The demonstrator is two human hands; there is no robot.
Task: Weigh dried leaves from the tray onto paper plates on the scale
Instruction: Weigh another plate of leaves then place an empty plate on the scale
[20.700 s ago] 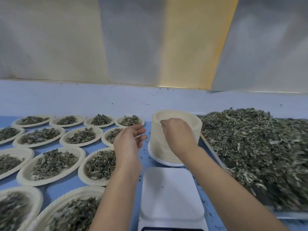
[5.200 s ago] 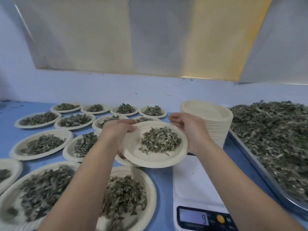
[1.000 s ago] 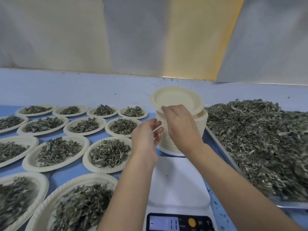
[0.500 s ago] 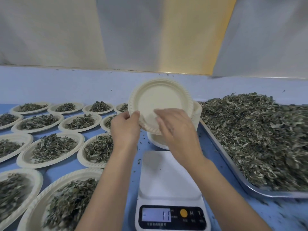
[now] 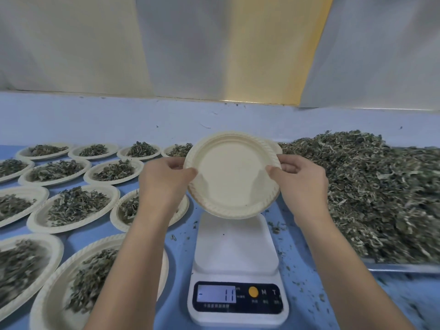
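An empty cream paper plate [image 5: 232,177] is held tilted toward me above the far end of the white scale [image 5: 235,244]. My left hand [image 5: 164,179] grips its left rim and my right hand [image 5: 301,179] grips its right rim, thumbs on the inner face. The scale's platform is bare and its display [image 5: 216,294] reads -11. A heap of dried leaves [image 5: 371,186] fills the metal tray [image 5: 404,267] on the right. Behind the held plate, the plate stack [image 5: 276,147] shows only as a sliver.
Several paper plates with leaf portions [image 5: 73,206] cover the blue table [image 5: 183,248] to the left, some under my left forearm. Loose leaf crumbs lie around the scale. A pale blue wall band and hanging sheets close the back.
The plate has come off the stack and down toward the scale. My right hand has shifted from the plate's near rim to its right edge, so both hands now hold opposite sides.
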